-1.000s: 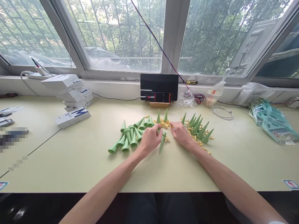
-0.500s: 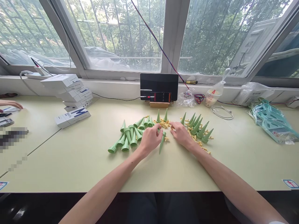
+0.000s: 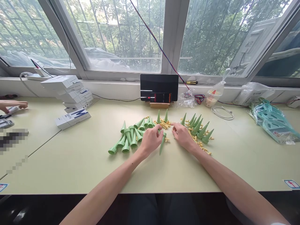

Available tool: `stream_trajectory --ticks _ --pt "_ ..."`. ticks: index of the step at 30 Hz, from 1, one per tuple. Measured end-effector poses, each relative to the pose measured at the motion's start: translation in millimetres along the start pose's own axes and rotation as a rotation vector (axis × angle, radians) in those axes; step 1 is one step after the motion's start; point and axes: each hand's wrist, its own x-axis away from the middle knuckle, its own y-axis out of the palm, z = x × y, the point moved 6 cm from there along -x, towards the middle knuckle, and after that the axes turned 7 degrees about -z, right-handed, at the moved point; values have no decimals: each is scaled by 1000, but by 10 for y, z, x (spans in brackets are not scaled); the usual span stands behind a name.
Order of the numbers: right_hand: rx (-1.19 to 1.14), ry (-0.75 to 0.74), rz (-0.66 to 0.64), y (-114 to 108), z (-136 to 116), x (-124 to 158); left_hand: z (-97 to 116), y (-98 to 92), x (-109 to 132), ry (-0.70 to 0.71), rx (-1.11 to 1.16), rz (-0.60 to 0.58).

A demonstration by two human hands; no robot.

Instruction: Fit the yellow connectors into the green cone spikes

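Observation:
My left hand [image 3: 152,137] rests on the table with its fingers curled in; what they hold, if anything, is hidden. Against its thumb side is a green plastic watering spike [image 3: 162,145], point towards me, a small yellow valve [image 3: 167,140] sticking out of its side. My right hand [image 3: 181,134] is just to the right, fingers bent and fingertips close together near a heap of yellow valves [image 3: 165,124]; its grip is hidden too. Several loose green spikes [image 3: 126,137] lie left of my left hand. Right of my right hand, several spikes with valves [image 3: 198,126] stand upright.
More yellow valves [image 3: 204,148] lie beside my right forearm. Behind are a phone [image 3: 161,97] leaning on a black screen [image 3: 159,82], stacked white boxes [image 3: 72,90], a bagged cup [image 3: 213,95], a coiled white cable [image 3: 222,113] and turquoise plastic pieces [image 3: 272,118]. Another person's hand [image 3: 15,104] is far left.
My right hand has shifted very slightly to the right; my left hand stays put. At far left, the other person's hand has moved a little to the right.

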Motion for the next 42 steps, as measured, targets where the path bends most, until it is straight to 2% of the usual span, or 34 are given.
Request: stream_trajectory --ticks 6,12,16,20,31,37,42 --pt "-135 -62 120 -91 -57 52 6 6 2 15 5 2" --pt "-238 -201 215 -197 -286 138 35 14 -6 93 47 16" --pt "-279 -240 190 -200 -386 173 97 17 -6 184 91 -1" --pt "-314 -257 172 -197 -417 185 126 20 1 214 97 -15" --pt "-357 -312 164 -184 -461 205 118 7 -11 196 140 -10" --pt "-428 -257 179 -197 -433 202 88 -15 -14 156 187 22" --pt "-395 -251 125 -145 -413 187 91 -36 -14 122 275 26"
